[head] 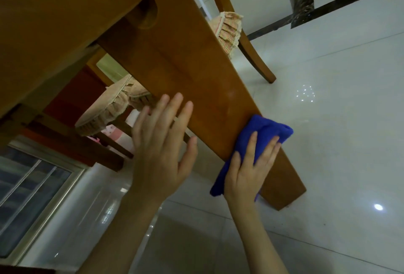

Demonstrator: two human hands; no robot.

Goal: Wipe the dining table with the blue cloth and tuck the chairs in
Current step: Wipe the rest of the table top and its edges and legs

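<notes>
The right hand (247,173) presses the blue cloth (270,128) flat against the table leg (175,61), low near the floor (328,120), to wipe it. Its grip is loose, with the fingers spread. The left hand (161,142), fingers straight and holding nothing, lies at the leg's edge, probably bracing.

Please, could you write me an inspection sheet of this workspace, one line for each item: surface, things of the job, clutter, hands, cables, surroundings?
Surface: wide wooden table leg, glossy; the top side of the table is not in view.
Job's things: blue cloth lies against the leg's lower edge; near chair and far chair, both with ruffled seat covers, stand beyond the leg.
Clutter: pink and white thing behind the near chair, too hidden to identify.
Hands: left hand flat on the leg, fingers straight; right hand presses the cloth.
Cables: nothing seen.
Surroundings: shiny pale tile floor; window.
</notes>
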